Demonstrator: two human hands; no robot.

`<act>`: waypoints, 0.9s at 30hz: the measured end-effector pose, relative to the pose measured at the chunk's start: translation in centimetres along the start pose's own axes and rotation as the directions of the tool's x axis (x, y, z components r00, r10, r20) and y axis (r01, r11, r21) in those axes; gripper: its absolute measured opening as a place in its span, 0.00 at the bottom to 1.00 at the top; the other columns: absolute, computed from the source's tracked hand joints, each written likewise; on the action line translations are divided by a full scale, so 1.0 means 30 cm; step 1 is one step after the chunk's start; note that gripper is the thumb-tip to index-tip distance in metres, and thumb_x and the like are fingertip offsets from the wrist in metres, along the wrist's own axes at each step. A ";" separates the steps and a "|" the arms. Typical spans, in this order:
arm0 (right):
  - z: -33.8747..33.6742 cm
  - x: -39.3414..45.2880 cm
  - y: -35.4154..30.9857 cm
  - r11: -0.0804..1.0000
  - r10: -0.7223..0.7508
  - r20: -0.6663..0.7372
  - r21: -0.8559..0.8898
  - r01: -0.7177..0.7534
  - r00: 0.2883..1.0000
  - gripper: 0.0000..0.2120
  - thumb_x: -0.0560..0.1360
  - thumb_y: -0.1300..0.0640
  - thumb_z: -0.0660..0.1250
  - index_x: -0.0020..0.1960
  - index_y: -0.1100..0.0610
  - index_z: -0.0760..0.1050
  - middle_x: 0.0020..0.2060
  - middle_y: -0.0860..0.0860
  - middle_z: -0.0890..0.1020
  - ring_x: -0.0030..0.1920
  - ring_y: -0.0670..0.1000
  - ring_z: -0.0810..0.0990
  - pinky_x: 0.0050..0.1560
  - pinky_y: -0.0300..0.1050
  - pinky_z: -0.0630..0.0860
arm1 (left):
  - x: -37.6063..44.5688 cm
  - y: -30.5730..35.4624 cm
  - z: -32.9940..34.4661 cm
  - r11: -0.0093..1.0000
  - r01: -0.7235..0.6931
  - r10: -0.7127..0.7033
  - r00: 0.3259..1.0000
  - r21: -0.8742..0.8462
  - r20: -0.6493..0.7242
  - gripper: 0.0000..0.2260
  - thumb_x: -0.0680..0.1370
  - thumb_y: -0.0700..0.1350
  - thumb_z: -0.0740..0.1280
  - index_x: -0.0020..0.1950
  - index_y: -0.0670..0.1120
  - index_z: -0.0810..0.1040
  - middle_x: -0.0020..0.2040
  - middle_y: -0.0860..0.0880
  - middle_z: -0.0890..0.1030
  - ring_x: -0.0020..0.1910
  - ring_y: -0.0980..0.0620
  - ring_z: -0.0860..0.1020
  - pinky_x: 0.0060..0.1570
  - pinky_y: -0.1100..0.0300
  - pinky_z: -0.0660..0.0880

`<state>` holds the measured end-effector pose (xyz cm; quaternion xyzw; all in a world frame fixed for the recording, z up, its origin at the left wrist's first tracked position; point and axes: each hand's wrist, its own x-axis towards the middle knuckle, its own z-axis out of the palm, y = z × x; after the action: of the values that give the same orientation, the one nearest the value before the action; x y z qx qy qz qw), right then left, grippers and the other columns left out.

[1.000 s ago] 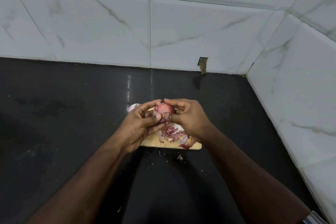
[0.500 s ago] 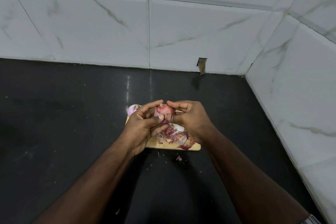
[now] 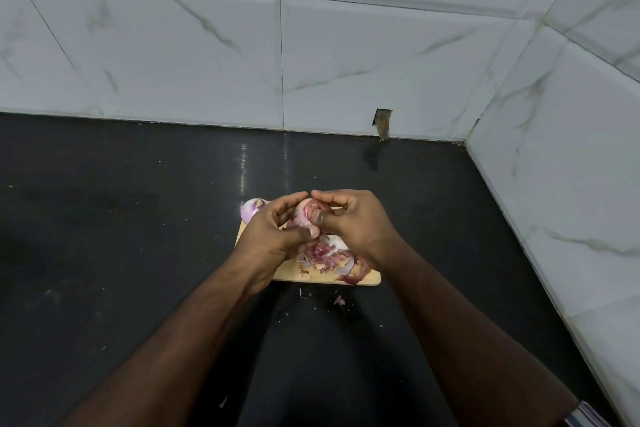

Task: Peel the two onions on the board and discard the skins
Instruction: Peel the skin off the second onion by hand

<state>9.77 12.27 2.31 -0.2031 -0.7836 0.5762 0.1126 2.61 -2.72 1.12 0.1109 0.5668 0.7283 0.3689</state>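
Peeled onion [image 3: 252, 210] rests at board's [image 3: 370, 279] far-left corner: first onion judged done. Left hand [image 3: 273, 236] cradles second onion [image 3: 306, 215] above board; right hand [image 3: 353, 224] pinches its remaining red skin. Skins [image 3: 329, 258] heaped on board, scrap [image 3: 339, 300] on bench [image 3: 138, 218]; discarding not yet done.

skins [image 3: 327, 255] on board [image 3: 367, 278], onion [image 3: 252, 210] behind

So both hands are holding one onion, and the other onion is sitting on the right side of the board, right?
Not quite. Both hands, left hand and right hand, do hold one onion, but the head view shows the other onion at the left side of the board.
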 end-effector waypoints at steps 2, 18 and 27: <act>0.012 -0.004 -0.001 1.000 -0.025 -0.042 -0.011 0.025 0.999 0.16 0.72 0.59 0.77 0.59 0.52 0.83 0.53 0.46 0.86 0.53 0.45 0.85 0.58 0.51 0.81 | 0.003 0.004 0.000 1.000 0.009 -0.009 1.000 -0.006 0.007 0.25 0.74 0.26 0.70 0.67 0.44 0.77 0.60 0.42 0.84 0.57 0.41 0.84 0.52 0.50 0.83; 0.009 -0.013 0.033 0.994 -0.105 -0.085 -0.016 0.104 0.991 0.07 0.76 0.63 0.71 0.51 0.54 0.84 0.50 0.46 0.86 0.53 0.46 0.84 0.55 0.54 0.82 | -0.002 -0.009 -0.028 0.983 0.114 -0.107 0.993 -0.145 0.054 0.23 0.76 0.28 0.67 0.70 0.43 0.76 0.62 0.36 0.81 0.58 0.38 0.83 0.49 0.53 0.84; 0.009 -0.032 0.008 0.999 -0.024 -0.097 0.030 0.027 0.995 0.12 0.71 0.67 0.75 0.50 0.53 0.85 0.52 0.48 0.86 0.53 0.42 0.84 0.60 0.47 0.81 | 0.000 -0.002 -0.027 0.991 0.089 -0.083 0.994 -0.096 0.067 0.27 0.72 0.29 0.70 0.70 0.43 0.76 0.61 0.37 0.82 0.52 0.44 0.85 0.50 0.52 0.84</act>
<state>10.56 11.66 2.05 -0.2190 -0.7707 0.5763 0.1611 2.15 -3.32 0.80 0.0908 0.5225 0.7350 0.4226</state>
